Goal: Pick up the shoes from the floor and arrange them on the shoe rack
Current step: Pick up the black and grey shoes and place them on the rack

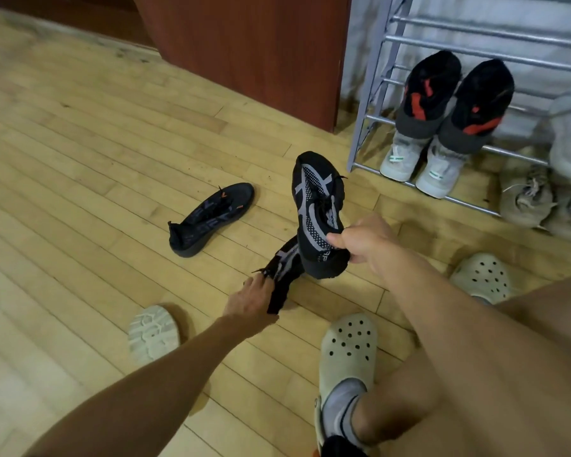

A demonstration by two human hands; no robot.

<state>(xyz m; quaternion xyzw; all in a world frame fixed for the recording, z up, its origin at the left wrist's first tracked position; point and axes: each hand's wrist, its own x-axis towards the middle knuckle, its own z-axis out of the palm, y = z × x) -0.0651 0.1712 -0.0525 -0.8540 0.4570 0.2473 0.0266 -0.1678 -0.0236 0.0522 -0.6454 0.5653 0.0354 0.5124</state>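
Note:
My right hand (365, 243) grips the heel of a black and grey sneaker (317, 206) and holds it off the floor, toe pointing away. My left hand (251, 300) is closed on its matching black and grey sneaker (285, 275), which lies on the wood floor just under the lifted one. A third black sneaker with orange marks (208, 219) lies on its side on the floor to the left. The metal shoe rack (373, 94) stands at the upper right.
On the rack sit a black, red and grey pair (455, 103), a pale grey pair (419, 163) below it, and beige shoes (528, 196) at the right. A pale sneaker (152, 331) lies sole up at lower left. My feet wear cream clogs (346, 351). A brown cabinet (251, 51) stands behind.

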